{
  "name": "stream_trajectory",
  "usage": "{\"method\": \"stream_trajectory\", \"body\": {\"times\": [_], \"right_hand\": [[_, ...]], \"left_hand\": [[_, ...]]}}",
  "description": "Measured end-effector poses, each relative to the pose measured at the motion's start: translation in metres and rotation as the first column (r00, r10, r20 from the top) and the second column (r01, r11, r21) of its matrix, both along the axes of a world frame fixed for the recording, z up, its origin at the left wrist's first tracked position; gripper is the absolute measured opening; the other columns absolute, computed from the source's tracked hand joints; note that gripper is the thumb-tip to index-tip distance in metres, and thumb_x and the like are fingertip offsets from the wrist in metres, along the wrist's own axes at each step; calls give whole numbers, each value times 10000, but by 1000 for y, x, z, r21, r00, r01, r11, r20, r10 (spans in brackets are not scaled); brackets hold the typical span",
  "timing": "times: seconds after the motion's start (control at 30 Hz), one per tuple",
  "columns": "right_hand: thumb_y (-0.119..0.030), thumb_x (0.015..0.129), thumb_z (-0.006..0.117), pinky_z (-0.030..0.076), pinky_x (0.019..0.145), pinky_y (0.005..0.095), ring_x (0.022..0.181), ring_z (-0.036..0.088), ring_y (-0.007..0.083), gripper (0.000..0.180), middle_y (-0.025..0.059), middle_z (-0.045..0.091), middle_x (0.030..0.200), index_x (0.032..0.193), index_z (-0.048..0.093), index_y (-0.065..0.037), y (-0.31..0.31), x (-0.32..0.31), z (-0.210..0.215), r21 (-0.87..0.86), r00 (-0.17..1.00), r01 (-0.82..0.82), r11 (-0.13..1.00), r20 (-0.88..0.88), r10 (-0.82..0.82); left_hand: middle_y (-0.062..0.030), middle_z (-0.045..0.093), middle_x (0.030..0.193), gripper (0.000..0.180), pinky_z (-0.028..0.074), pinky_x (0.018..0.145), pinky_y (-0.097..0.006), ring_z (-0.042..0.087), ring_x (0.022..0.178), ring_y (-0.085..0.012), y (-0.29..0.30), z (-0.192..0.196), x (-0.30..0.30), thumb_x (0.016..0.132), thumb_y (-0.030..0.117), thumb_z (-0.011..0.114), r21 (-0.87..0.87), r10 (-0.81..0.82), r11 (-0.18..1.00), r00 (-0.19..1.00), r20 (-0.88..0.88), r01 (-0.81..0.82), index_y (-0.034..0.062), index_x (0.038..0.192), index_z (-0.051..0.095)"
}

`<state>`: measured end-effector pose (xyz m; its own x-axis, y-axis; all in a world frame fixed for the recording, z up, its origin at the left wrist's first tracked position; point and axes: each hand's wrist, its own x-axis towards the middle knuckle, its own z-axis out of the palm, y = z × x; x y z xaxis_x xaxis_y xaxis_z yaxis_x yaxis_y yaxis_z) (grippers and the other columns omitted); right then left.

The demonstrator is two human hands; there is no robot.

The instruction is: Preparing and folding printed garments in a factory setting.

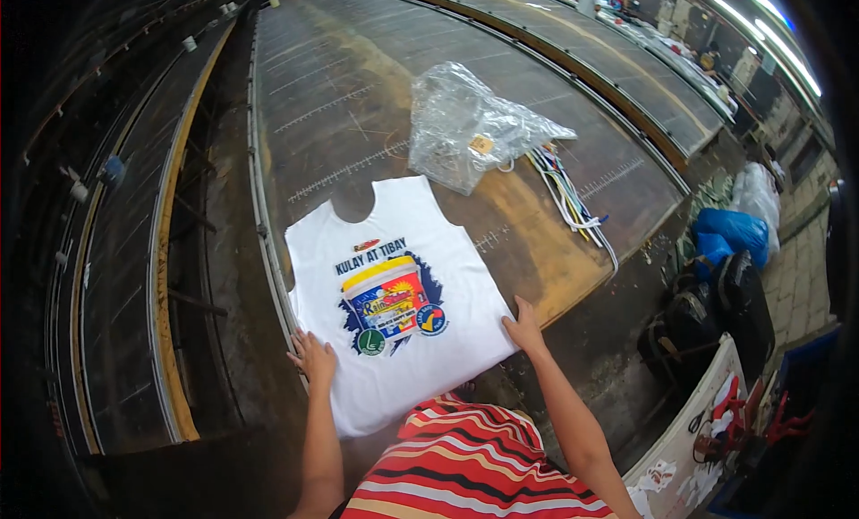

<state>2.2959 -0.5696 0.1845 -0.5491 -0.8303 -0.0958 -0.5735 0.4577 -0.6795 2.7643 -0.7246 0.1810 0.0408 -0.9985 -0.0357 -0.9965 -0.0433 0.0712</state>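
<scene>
White shirt (394, 304), colourful centre print, hands flat

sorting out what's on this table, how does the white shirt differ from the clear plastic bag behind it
The white sleeveless shirt lies flat and smoothed out; the clear plastic bag is crumpled and puffed up. The shirt is opaque with a colourful print on its front; the bag is see-through and glossy. The left hand and right hand press on the shirt's edges, while the bag lies untouched further away. Both rest on the same dark worktable.

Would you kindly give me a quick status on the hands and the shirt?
Left hand and right hand flat on white printed sleeveless shirt. Shirt spread on table. Clear plastic bag beyond, apart.
</scene>
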Motion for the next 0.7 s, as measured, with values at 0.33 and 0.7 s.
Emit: {"method": "stream_trajectory", "body": {"times": [0.33, 0.7], "right_hand": [[-337, 763, 749, 466, 945, 514, 1104, 575, 468, 694, 279, 537, 1261, 1300, 482, 13, -43, 31, 15, 281, 996, -70, 957, 79, 50], [-249, 764, 738, 474, 947, 459, 1098, 572, 438, 590, 275, 583, 1164, 1234, 507, 22, -8, 21, 9, 46, 987, 161, 986, -30, -160]], "left_hand": [[-163, 364, 1526, 714, 78, 1132, -701, 206, 1461, -377, -4, 19, -17, 834, 222, 616, 72, 153, 986, 986, -72, -148, -12, 1463, 372], [-219, 502, 1337, 658, 363, 1035, -517, 450, 1289, -344, -48, 10, -21, 817, 266, 656, 50, 189, 980, 978, 92, -194, -70, 1346, 456]]}}
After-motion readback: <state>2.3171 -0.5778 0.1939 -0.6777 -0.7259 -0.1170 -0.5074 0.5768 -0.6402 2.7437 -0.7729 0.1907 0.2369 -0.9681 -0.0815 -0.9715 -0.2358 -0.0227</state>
